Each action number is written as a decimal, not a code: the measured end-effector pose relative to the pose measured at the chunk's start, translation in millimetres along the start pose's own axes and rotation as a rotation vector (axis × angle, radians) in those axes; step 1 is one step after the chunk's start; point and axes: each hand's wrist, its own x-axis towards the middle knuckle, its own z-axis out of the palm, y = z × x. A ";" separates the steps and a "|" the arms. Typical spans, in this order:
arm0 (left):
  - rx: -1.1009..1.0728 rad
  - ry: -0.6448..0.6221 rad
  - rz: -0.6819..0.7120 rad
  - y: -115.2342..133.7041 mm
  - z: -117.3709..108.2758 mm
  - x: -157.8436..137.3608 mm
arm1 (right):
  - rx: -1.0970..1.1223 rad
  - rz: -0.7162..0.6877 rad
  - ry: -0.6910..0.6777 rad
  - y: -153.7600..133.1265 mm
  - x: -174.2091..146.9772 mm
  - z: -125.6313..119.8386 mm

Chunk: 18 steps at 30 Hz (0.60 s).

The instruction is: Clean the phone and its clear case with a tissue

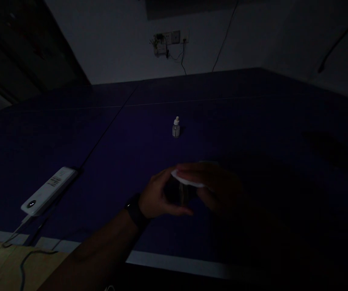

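Note:
In the head view, my left hand (157, 196), with a dark watch band (136, 210) on its wrist, is wrapped round a dark, box-like object (183, 195); a paler brownish strip shows on its near side. My right hand (213, 182) lies over the top of it, with its fingers pressing a thin white piece of tissue or cloth (187, 180) against the object. Deep shadow hides much of the right hand and arm. Beyond both hands, a small clear bottle (176, 129) with a white cap stands upright on the dark blue surface.
A white power bank (49, 192) with a cable plugged into its near end lies at the left. Another cable (24, 266) hangs past the pale front edge (174, 260) of the surface. Wall sockets (170, 38) with plugs and cords are at the back. The room is very dim.

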 end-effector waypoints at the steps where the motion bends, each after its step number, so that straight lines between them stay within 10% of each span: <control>1: 0.003 0.000 -0.010 1.5 -0.1 0.4 | -0.030 0.059 0.027 0.1 1.3 1.9; 5: -0.007 -0.007 -0.042 4.8 -0.3 1.3 | -0.073 0.187 0.072 -0.5 3.1 5.9; 11: 0.016 0.006 0.028 -5.1 0.6 -1.8 | 0.048 -0.081 -0.004 0.0 -4.2 1.7; 18: 0.025 0.008 -0.006 -3.4 0.2 -1.6 | -0.072 0.080 0.045 -0.9 2.1 4.2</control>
